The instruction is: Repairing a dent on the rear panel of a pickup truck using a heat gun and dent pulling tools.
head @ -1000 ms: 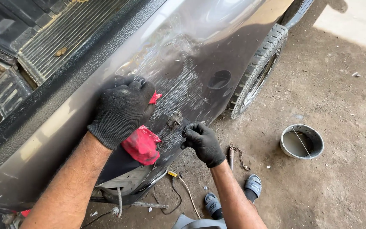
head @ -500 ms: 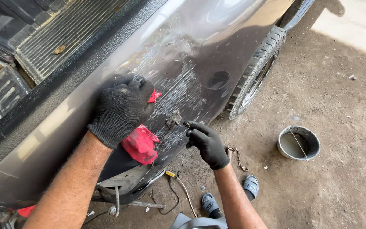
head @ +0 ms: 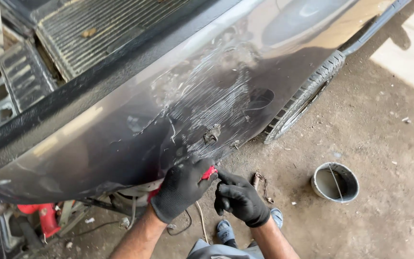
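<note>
Gloves cover both hands, black knit, low in the view. The left hand (head: 182, 188) is closed around a red rag (head: 209, 173), whose tip pokes out past the knuckles at 2 o'clock; the rest of the rag is hidden inside the fist. The hand sits against the lower edge of the grey truck panel (head: 120, 129), just under the scuffed patch. The right hand (head: 239, 199) lies just beside it at 3 o'clock, the fingers (head: 227, 178) curled, the forefinger reaching up toward the rag's tip. Whether it pinches something small there cannot be told; the two hands nearly touch.

At 12 o'clock from the hands, the panel bears a broad sanded area (head: 212, 96) of pale scratches, with a small torn spot (head: 211, 135) of bare metal near its lower edge. A tyre (head: 303, 98) stands at 2 o'clock, half under the body. On the dirt floor (head: 384, 144), a round bucket (head: 335, 181) sits at 3 o'clock, well apart from the hands, and a short rusty chain piece (head: 260, 181) lies near the right hand. Blue sandals (head: 226, 230) show at 6 o'clock. A red jack (head: 41, 216) stands under the truck at 9 o'clock. The truck bed (head: 97, 33) fills the top at 11 o'clock.
</note>
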